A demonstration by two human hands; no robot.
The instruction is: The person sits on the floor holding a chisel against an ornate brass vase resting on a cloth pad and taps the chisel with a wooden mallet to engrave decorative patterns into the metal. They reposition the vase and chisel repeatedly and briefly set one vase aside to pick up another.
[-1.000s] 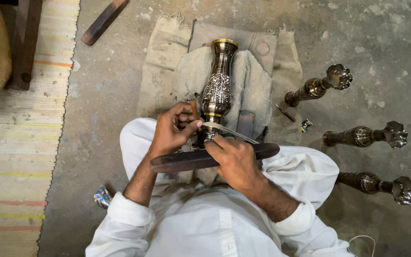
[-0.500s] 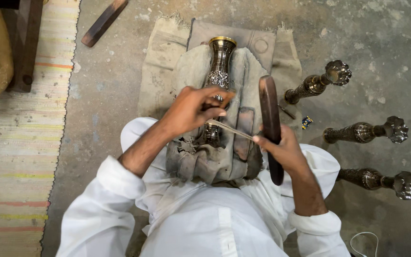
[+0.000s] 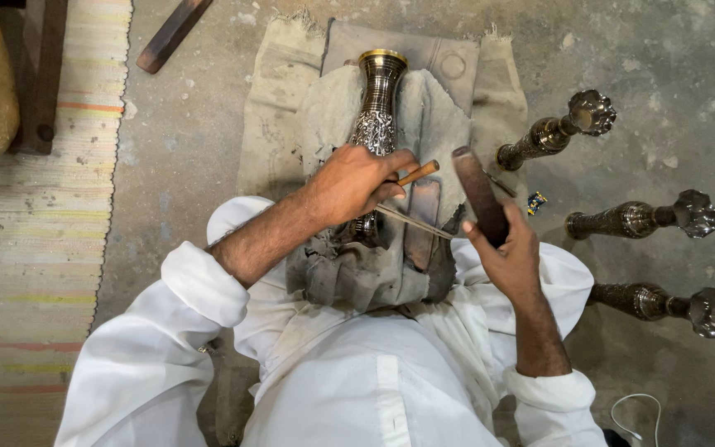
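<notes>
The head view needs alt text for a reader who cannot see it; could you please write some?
Seen from above, a seated person in white steadies an engraved metal vase on a cloth in the lap, the left hand pinching a thin tool against it, the right hand gripping a dark wooden bar. Three similar metal pieces lie on the concrete floor to the right.

1. Packages: one possible item, a small crumpled wrapper [image 3: 536, 201], blue with yellow, lying on the concrete floor [image 3: 664, 50] between the two upper metal stands, just right of the cloth. Too small to identify with certainty.
2. Labels: none visible.
3. Signs: none visible.
4. Screens: none visible.
</notes>
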